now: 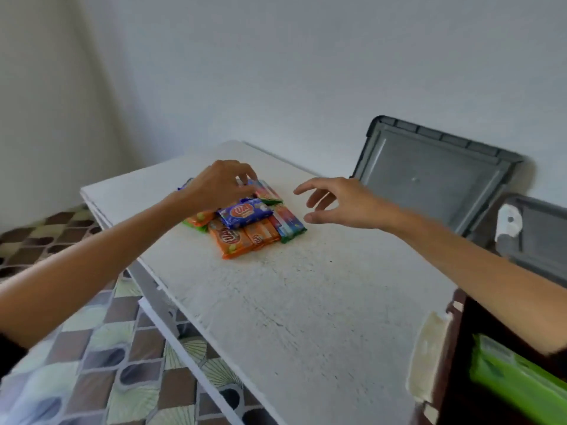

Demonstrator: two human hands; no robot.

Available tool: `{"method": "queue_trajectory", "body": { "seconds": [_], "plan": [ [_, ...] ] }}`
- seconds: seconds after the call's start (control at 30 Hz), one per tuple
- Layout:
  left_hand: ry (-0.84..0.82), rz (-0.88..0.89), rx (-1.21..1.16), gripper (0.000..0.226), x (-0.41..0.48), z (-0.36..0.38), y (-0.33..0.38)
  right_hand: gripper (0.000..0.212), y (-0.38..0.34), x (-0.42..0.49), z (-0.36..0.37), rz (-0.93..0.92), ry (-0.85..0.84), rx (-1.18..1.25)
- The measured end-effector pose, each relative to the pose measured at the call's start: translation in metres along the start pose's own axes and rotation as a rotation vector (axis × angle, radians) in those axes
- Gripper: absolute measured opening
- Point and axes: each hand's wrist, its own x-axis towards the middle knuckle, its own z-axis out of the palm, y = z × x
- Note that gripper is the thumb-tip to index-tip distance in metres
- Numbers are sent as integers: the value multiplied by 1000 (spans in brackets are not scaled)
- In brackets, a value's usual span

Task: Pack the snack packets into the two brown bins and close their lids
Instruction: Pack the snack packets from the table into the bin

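White table [306,302], snack packets [245,220] mid-surface

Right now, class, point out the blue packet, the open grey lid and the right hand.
blue packet [245,213], head view, middle of its printed top face.
open grey lid [429,179], head view, flat inner panel.
right hand [346,204], head view, back of the hand.

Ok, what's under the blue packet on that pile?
The blue packet lies on top, resting across orange packets and against a multicoloured one. The left hand covers the pile's far left side, so what lies there, and anything deeper underneath, cannot be seen.
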Motion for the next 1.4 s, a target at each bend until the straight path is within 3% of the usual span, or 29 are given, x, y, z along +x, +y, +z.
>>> {"method": "queue_trajectory", "body": {
  "seconds": [0.13, 0.2, 0.27, 0.37, 0.47, 0.6, 0.73, 0.8, 0.97, 1.07, 1.23, 1.4],
  "plan": [
    [-225, -258, 76, 63, -4, 13, -94, 58, 2, 76, 50, -30, -87, -59],
    [-355, -293, -17, 94, -8, 21, -119, 67, 8, 105, 76, -40, -110, -121],
    [-457, -243, -10, 106, -10, 29, -135, 79, 15, 129, 96, -44, -149, -168],
    [-517, -157, 123, 89, -8, 37, -149, 86, 26, 160, 111, -80, -266, -353],
    [-547, -116, 252, 73, -6, 36, -151, 75, 36, 177, 114, -126, -333, -410],
    [-318, -87, 458, 55, -8, 28, -148, 65, 40, 176, 111, -204, -208, -589],
    [-459, -111, 281, 67, -15, 22, -159, 68, 26, 168, 110, -224, -117, -723],
    [-454, -127, 231, 71, -20, 23, -162, 69, 21, 165, 114, -170, -120, -701],
    [-422, -144, 410, 80, -23, 29, -153, 69, 18, 164, 126, -14, -228, -576],
    [-375, -217, 318, 83, -29, 36, -145, 75, 13, 162, 123, 75, -292, -582],
    [-255, -306, 164, 75, -42, 39, -136, 80, 4, 150, 125, 73, -307, -592],
    [-165, -327, 134, 69, -47, 38, -118, 89, 6, 139, 111, 163, -349, -422]
  ]
}}
